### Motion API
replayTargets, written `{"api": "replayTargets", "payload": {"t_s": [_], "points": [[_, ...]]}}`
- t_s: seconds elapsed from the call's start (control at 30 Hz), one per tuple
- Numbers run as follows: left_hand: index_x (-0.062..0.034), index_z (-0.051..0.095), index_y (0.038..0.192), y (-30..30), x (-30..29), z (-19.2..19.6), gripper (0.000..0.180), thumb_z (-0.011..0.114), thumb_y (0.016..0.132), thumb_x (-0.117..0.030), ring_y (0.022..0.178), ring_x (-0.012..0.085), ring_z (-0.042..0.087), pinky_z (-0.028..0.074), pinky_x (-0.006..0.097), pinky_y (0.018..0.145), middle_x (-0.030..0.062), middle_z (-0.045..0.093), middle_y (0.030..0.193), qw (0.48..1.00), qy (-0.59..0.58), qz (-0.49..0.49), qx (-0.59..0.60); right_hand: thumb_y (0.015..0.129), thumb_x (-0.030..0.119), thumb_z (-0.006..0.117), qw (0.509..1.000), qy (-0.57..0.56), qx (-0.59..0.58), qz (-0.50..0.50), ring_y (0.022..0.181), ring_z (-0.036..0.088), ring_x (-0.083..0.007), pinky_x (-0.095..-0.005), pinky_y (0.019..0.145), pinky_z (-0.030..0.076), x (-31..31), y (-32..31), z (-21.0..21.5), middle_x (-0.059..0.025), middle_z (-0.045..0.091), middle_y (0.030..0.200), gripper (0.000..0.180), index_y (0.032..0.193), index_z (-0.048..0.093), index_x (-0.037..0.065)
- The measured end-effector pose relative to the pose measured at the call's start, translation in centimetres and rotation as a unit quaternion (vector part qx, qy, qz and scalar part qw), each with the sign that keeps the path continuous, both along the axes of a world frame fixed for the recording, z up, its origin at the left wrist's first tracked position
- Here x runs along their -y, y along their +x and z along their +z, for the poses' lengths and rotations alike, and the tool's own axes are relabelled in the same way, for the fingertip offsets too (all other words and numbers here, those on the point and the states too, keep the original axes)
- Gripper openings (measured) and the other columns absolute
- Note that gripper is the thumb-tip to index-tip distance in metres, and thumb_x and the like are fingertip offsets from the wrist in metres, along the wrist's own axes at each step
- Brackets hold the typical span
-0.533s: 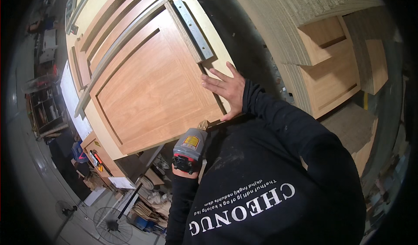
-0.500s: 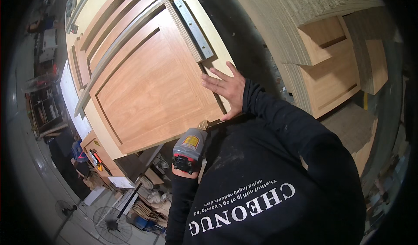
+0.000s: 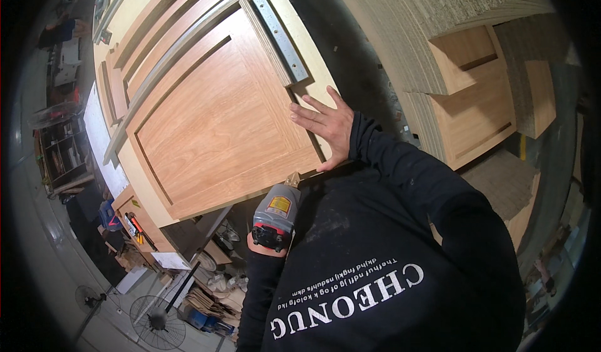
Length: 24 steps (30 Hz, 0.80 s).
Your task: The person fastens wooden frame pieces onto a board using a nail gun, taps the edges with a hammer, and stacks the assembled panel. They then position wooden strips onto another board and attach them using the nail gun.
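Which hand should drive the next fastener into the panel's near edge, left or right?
Probably the left. The left hand already grips the nail gun, its nose at the near edge of the wooden door panel. The right hand lies flat on the panel, steadying it.

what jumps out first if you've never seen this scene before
A big wooden cabinet door fills the middle, with a grey metal strip along its upper right edge. The right hand lies flat on the door's right side, and the left hand holds a grey power tool at its lower edge.
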<state>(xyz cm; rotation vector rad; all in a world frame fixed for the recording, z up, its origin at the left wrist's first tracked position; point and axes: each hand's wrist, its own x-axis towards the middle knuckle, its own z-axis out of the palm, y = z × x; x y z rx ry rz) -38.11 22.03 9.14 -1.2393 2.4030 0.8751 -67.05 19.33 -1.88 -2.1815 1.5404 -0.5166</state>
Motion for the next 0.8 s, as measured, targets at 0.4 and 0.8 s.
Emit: {"api": "replayTargets", "payload": {"t_s": [0.4,0.8], "points": [[-0.0076,0.053,0.114,1.1,-0.5,-0.3,0.039,0.054,0.078,-0.02,0.11,0.0267,0.051,0.042,0.036,0.092,0.0115,0.055,0.117,0.989,0.096,0.106,-0.029,0.047,0.071,0.065,1.0,0.012,-0.012,0.009,0.132,0.021,-0.0299,-0.0592,0.104,0.005,0.2,0.1,0.1,-0.0067,0.021,0.145,0.116,0.137,0.025,0.01],[-0.0072,0.051,0.113,4.1,4.1,2.6,0.044,0.065,0.072,-0.016,0.095,0.0224,0.057,0.048,0.035,0.079,0.01,0.057,0.105,0.88,0.132,0.455,-0.007,0.046,0.069,0.067,0.999,0.027,-0.021,0.008,0.132,0.02,-0.0298,-0.0597,0.103,0.004,0.1,0.0,0.5,-0.0076,0.02,0.145,0.116,0.138,0.024,0.011]]}}
